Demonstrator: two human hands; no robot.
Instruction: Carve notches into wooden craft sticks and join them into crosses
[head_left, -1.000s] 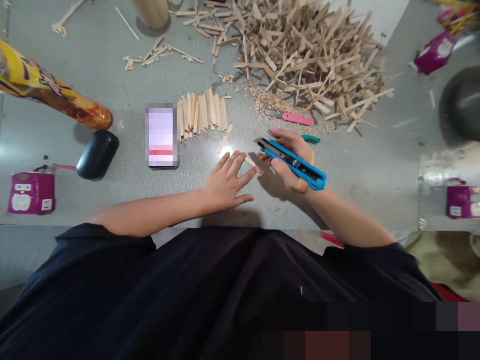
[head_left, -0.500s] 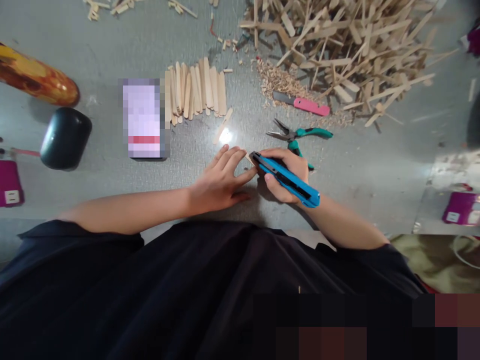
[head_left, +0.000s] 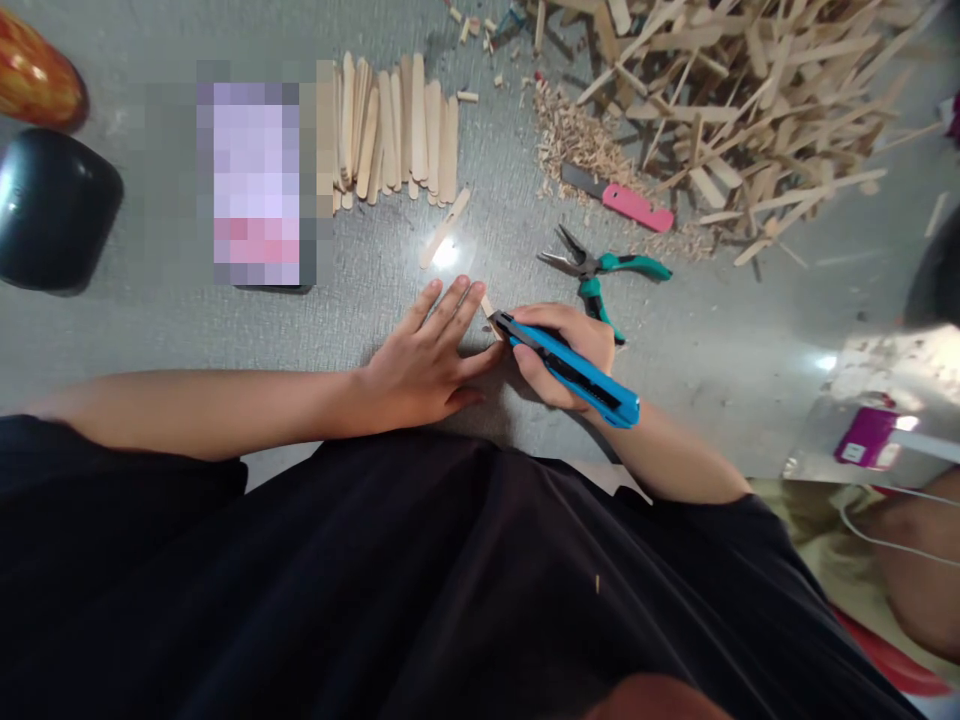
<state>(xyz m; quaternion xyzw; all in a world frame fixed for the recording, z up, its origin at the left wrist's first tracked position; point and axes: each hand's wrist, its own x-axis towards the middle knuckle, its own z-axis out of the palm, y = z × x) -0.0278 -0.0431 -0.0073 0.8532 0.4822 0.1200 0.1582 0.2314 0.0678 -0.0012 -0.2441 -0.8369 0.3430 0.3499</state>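
Blue plastic cutter (head_left: 571,369), clamped by the fingers of right hand (head_left: 583,338), should steer clear of left hand (head_left: 424,365), fingers spread beside pale wooden stick (head_left: 487,306).

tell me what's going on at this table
The right hand holds a blue cutter, its tip at a small wooden stick. The left hand lies spread on the table, its fingers beside that stick. Pliers lie open beyond the right hand, near a pink knife, with a row of sticks and a big heap of sticks farther off.
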